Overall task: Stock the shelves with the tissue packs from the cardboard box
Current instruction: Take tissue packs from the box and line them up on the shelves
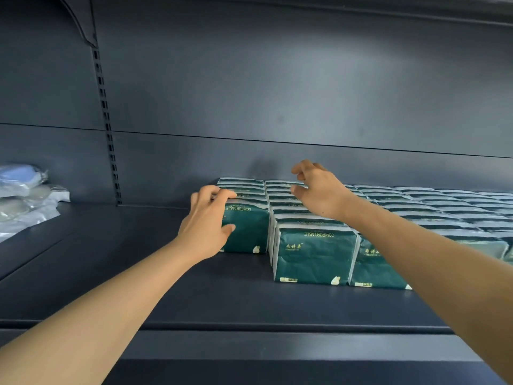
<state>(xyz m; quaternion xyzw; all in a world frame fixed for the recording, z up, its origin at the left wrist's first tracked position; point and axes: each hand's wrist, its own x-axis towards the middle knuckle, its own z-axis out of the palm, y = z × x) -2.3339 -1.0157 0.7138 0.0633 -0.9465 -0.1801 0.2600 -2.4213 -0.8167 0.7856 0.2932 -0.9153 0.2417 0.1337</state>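
Green and white tissue packs stand in rows on a dark grey shelf (194,295), reaching from its middle to the right edge of view. My left hand (206,218) grips the front pack of the leftmost row (247,232), fingers curled over its top and thumb on its green front face. My right hand (316,187) hovers over the tops of the second row (280,190), fingers loosely bent, holding nothing. That row's front pack (313,254) stands closer to me than the leftmost row's. The cardboard box is out of view.
Clear plastic packages with pale round items (25,195) lie at the shelf's far left. A slotted upright (107,120) runs up the dark back panel (277,93). Bare shelf surface lies left of and in front of the packs.
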